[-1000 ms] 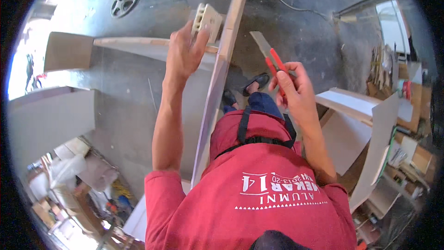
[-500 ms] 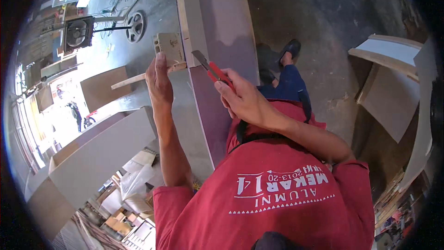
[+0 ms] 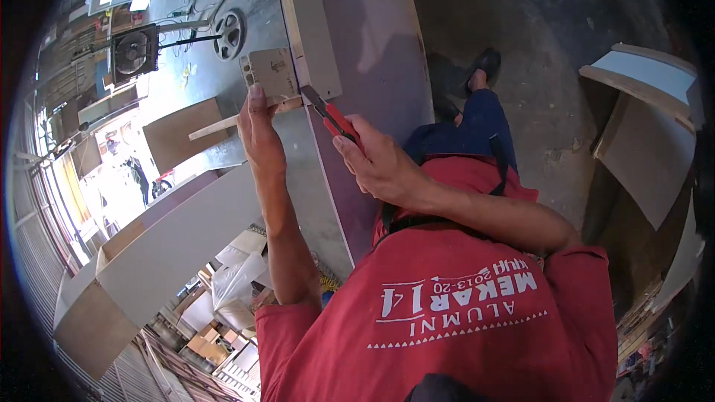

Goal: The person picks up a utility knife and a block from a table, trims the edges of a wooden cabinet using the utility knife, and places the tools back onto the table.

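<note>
My right hand [image 3: 380, 164] is closed round a red utility knife [image 3: 339, 123] with its blade out. The blade tip is at the edge of a long mauve panel [image 3: 376, 45], by the end of a grey strip [image 3: 311, 22] fixed along it. To the left, my left hand [image 3: 262, 134] is closed on a light wooden strip [image 3: 214, 128] that meets the panel edge; its thumb points up and some fingers are hidden. Just beyond that hand is a beige block with holes [image 3: 272, 71]. Whether the blade is cutting, I cannot tell.
A large box-like cabinet [image 3: 175, 242] stands at the lower left. Further off are a fan [image 3: 134, 52], a spoked wheel [image 3: 229, 33] and a brown board [image 3: 186, 134]. At right stands another panelled piece [image 3: 644, 141]. My legs are beside the panel.
My right hand has brought the knife blade in to the panel edge, closer to my left hand. The left hand stays at the wooden strip. The whole view has shifted slightly.
</note>
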Demonstrator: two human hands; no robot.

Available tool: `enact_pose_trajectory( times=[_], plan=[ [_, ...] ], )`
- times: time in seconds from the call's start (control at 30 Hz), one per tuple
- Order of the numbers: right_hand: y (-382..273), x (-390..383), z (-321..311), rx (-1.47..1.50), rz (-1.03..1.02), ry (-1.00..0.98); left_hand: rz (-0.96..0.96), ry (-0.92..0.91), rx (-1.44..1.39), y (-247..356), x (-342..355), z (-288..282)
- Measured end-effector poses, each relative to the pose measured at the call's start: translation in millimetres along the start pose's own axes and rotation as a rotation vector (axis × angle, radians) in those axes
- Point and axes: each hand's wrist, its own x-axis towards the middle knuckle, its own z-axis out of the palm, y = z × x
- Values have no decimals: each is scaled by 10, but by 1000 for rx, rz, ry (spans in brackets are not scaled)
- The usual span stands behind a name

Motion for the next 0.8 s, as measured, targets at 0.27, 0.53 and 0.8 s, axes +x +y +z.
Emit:
enact_pose_trajectory(
  times=[0.27,0.53,0.8],
  plan=[
    [48,4,69,24,1,10,-116,-21,-61,-4,3,-30],
    [169,32,151,96,-50,41,-40,-31,-54,-22,30,-22],
    [175,54,188,-20,-102,99,-26,-40,-41,-15,31,-17]
  ],
)
